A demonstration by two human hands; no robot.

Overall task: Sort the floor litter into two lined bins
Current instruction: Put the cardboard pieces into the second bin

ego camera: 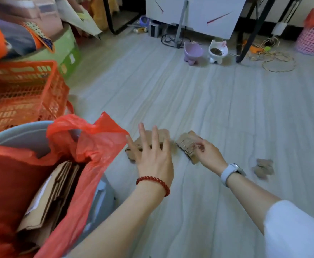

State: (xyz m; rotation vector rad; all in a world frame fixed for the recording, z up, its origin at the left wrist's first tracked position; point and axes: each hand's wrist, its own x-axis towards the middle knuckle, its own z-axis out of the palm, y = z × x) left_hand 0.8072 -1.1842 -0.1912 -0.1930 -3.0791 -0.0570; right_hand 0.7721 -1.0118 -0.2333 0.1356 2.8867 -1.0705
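Grey bin (pixel 31 135) with red liner (pixel 89 138), near left, already holds flat cardboard (pixel 55 192). Second lined bin, pink basket (pixel 312 40), stands far right. Left hand (pixel 152 155) is released, fingers spread over a cardboard scrap (pixel 163 135) on the floor. Right hand (pixel 206 151) pinches a corrugated stack (pixel 186 144) just beside it. Small scraps (pixel 263 167) lie near the right wrist. Advice: gather both pieces together, grip firmly, lift clear of the liner edge.

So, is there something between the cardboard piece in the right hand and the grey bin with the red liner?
Yes. The left hand, fingers spread above another cardboard piece, lies between the right hand with its cardboard piece and the grey bin. The red liner flap also stands up on that side.
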